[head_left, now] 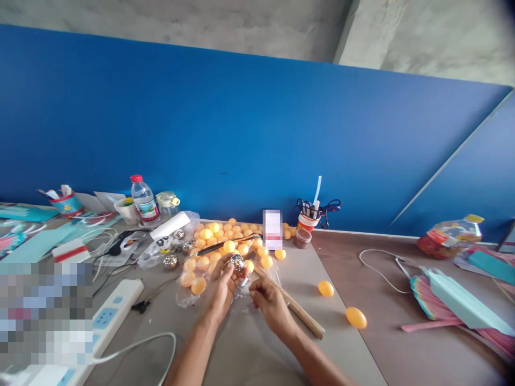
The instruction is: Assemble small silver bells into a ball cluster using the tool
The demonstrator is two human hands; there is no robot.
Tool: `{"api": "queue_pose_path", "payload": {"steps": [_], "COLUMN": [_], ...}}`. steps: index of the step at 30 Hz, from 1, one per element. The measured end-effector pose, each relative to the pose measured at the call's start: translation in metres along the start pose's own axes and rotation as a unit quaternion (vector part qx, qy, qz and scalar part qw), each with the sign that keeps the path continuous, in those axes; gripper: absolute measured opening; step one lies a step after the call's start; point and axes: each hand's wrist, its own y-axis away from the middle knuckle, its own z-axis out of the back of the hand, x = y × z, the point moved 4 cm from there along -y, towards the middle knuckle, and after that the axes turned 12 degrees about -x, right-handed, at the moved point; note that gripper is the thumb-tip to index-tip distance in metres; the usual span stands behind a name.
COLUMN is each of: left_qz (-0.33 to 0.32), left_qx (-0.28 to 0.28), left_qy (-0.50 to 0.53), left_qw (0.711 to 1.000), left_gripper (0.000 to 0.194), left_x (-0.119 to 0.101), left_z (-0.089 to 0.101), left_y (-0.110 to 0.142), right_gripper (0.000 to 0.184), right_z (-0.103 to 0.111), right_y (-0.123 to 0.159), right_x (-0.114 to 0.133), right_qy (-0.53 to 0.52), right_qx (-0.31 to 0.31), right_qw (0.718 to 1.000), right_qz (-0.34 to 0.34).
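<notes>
A blue partition (241,134) is standing behind my grey desk (225,356). My left hand (220,289) is gripping a shiny silver ball (237,262) in its fingertips, just in front of the heaped orange balls (203,262). My right hand (271,304) is flanking it, fingers curling together near some clear plastic (242,291); whether they're pinching it, I can't tell. A wooden stick (306,314) is lying beside that hand, and two loose orange balls (325,288) are sitting farther right.

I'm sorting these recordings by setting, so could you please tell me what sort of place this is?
Probably an office or workroom: the desk is backed by a blue partition and bears a white power strip.
</notes>
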Motion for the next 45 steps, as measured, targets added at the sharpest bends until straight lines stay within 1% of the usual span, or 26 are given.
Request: {"api": "queue_pose_path", "payload": {"steps": [4,7,10,14,16,17,19,22,25,27,29,32,35,37,38,39,41,43,45], "left_qz": [0.010,0.002,-0.003,0.003,0.002,0.000,0.000,0.001,0.002,0.003,0.006,0.009,0.011,0.011,0.011,0.010,0.009,0.006,0.007], "left_qx": [0.002,-0.011,-0.029,-0.040,-0.041,-0.042,-0.042,-0.040,-0.039,-0.039,-0.038,-0.039,-0.046,-0.050,-0.050,-0.051,-0.051,-0.048,-0.042], "left_qy": [0.002,0.009,0.007,0.005,0.001,-0.001,-0.007,-0.009,-0.014,-0.019,-0.024,-0.024,-0.020,-0.022,-0.024,-0.026,-0.030,-0.030,-0.026], "left_qw": [1.000,1.000,1.000,0.999,0.999,0.999,0.999,0.999,0.999,0.999,0.999,0.999,0.999,0.998,0.998,0.998,0.998,0.998,0.999], "left_gripper": [0.041,0.042,0.042,0.043,0.042,0.041,0.041,0.041,0.041,0.041,0.041,0.043,0.044,0.044,0.044,0.044,0.043,0.043,0.042], "left_x": [0.004,0.002,0.000,0.003,0.004,0.004,0.004,0.004,0.005,0.006,0.008,0.009,0.009,0.010,0.010,0.010,0.010,0.008,0.006], "left_z": [0.000,0.001,0.003,0.005,0.005,0.005,0.004,0.003,0.003,0.004,0.005,0.005,0.005,0.005,0.005,0.006,0.005,0.005,0.003], "left_y": [0.001,0.000,-0.001,-0.004,-0.004,-0.004,-0.003,-0.002,-0.002,-0.003,-0.004,-0.005,-0.006,-0.006,-0.006,-0.006,-0.005,-0.004,-0.003], "right_gripper": [0.007,0.006,0.008,0.010,0.011,0.011,0.014,0.017,0.014,0.011,0.011,0.015,0.012,0.011,0.012,0.014,0.015,0.014,0.012], "right_z": [0.007,0.009,0.010,0.017,0.023,0.026,0.032,0.038,0.043,0.042,0.039,0.031,0.023,0.021,0.021,0.022,0.024,0.026,0.026], "right_y": [-0.004,-0.004,-0.001,0.006,0.009,0.009,0.010,0.007,0.005,0.005,0.005,0.007,0.009,0.010,0.010,0.010,0.007,0.004,0.000], "right_x": [-0.002,0.005,0.016,0.030,0.032,0.032,0.034,0.036,0.036,0.033,0.030,0.028,0.027,0.027,0.027,0.027,0.025,0.021,0.019], "right_qy": [0.046,0.107,0.181,0.302,0.351,0.374,0.412,0.465,0.517,0.540,0.548,0.544,0.550,0.551,0.545,0.533,0.480,0.391,0.282], "right_qx": [-0.020,0.002,0.078,0.209,0.252,0.259,0.250,0.210,0.180,0.178,0.178,0.161,0.157,0.157,0.154,0.150,0.152,0.173,0.189], "right_qw": [0.999,0.993,0.980,0.928,0.901,0.890,0.876,0.859,0.836,0.821,0.816,0.820,0.817,0.816,0.820,0.829,0.861,0.903,0.940], "right_qz": [0.019,0.041,0.042,0.059,0.046,0.039,0.031,0.035,0.038,0.041,0.050,0.071,0.074,0.076,0.078,0.081,0.075,0.039,-0.019]}}
